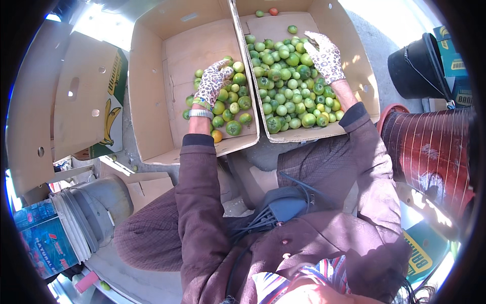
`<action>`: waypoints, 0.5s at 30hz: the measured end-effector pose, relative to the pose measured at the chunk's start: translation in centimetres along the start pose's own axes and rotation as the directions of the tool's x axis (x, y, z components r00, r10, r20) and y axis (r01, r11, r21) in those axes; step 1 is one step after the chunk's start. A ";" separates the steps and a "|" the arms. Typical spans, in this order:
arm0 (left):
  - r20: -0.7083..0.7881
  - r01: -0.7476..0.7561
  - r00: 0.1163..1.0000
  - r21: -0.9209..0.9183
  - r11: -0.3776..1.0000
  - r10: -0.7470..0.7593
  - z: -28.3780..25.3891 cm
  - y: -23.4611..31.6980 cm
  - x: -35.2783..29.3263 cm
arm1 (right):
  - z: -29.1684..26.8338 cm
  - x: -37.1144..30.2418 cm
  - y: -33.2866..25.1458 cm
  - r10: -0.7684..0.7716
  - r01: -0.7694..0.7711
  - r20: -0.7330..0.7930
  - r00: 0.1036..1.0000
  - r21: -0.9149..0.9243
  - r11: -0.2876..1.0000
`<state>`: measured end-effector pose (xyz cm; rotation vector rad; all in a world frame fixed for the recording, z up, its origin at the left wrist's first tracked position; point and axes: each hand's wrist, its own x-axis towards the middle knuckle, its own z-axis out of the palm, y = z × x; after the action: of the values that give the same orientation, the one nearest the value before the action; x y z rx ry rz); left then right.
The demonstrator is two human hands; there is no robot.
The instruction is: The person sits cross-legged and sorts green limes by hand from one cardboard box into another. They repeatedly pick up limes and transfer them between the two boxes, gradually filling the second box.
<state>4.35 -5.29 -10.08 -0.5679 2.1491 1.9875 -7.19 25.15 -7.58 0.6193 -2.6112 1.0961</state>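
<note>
Two open cardboard boxes stand side by side before me, the left box (177, 45) and the right box (374, 96). In the left one, green tomatoes (233, 127) with a few yellowish ones lie along its right side. My left hand (212, 83), in a spotted glove, rests over them with fingers stretched toward the shared wall; tomatoes lie by its fingertips. The right box holds a far larger heap of small green tomatoes (291, 83). At the heap's right edge is my right hand (325, 57), in a matching glove, fingers apart. What lies beneath either palm is hidden.
Flattened cardboard (76, 96) and a banana box (114, 116) stand at left, above plastic buckets (66, 223). On the right are a black bucket (415, 68), a large reddish-brown container (430, 152) and more banana boxes (455, 66). One red tomato (273, 11) sits at the right box's far end.
</note>
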 end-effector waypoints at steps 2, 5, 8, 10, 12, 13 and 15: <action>0.071 0.016 0.997 0.289 0.957 -0.039 0.2 -0.4 0.1 | -1.2 0.2 6.3 0.210 -0.210 -0.016 0.978 -0.053 0.976; 0.036 -0.005 0.999 0.146 0.989 0.000 -0.3 -0.9 0.3 | -1.9 -0.5 10.9 0.312 -0.312 -0.050 0.949 -0.301 0.901; -0.108 -0.029 0.994 0.008 1.000 0.029 -1.2 -0.3 0.4 | -1.7 -0.2 12.1 0.380 -0.328 0.056 0.923 -0.400 0.856; -0.165 -0.018 0.986 -0.125 0.992 -0.003 -0.9 0.4 0.3 | -1.1 0.0 12.0 0.336 -0.231 0.173 0.926 -0.446 0.865; -0.176 -0.014 0.984 -0.128 0.992 -0.009 -0.9 0.6 0.0 | 0.0 0.9 10.6 0.277 -0.094 0.290 0.916 -0.517 0.851; -0.185 -0.013 0.983 -0.129 0.992 -0.011 -1.1 0.6 0.0 | 0.6 1.3 10.5 0.237 -0.003 0.342 0.909 -0.564 0.826; -0.151 -0.024 0.989 -0.162 0.987 -0.001 -1.1 0.4 -0.1 | 1.6 2.1 10.2 0.164 0.185 0.451 0.877 -0.633 0.752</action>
<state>4.42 -6.32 -9.58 -0.7554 2.0869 2.2074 -13.98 29.77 -14.24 0.7938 -3.1110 -0.0947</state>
